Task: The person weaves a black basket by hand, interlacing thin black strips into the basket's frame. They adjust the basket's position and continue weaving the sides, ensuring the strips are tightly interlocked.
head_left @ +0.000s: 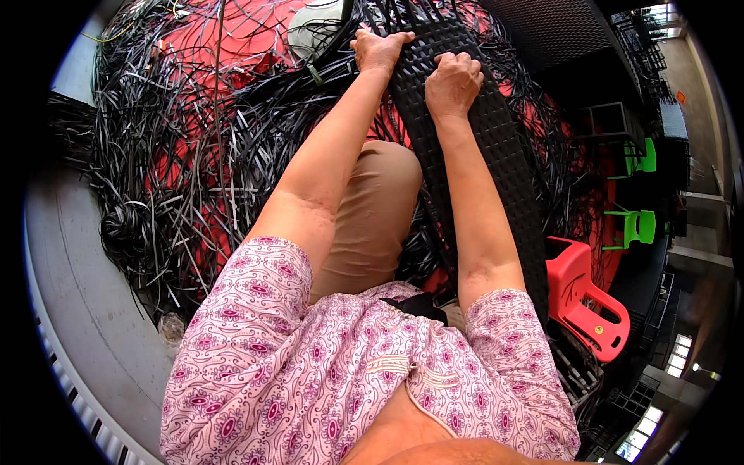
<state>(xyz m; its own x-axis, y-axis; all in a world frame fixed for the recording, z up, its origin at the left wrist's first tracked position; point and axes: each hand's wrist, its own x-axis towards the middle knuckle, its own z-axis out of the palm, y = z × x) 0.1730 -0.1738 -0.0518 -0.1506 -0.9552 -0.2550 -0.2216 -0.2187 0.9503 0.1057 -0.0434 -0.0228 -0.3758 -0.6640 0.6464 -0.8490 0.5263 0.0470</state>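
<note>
A long black woven panel of flat plastic strips runs from beside my right hip away to the far end, just right of my raised knee. My left hand grips its far left edge, the thumb stretched across the weave and the fingers curled, partly out of sight. Over the middle of the weave, slightly nearer to me, my right hand is closed with the knuckles up. Whatever lies inside those fingers is hidden. Loose black strips fan out from the panel's far end.
Tangled black strips cover much of the red floor at left. A red plastic chair stands close at right, with green chairs farther off. A pale round stool top is ahead. A grey curved ledge borders the left.
</note>
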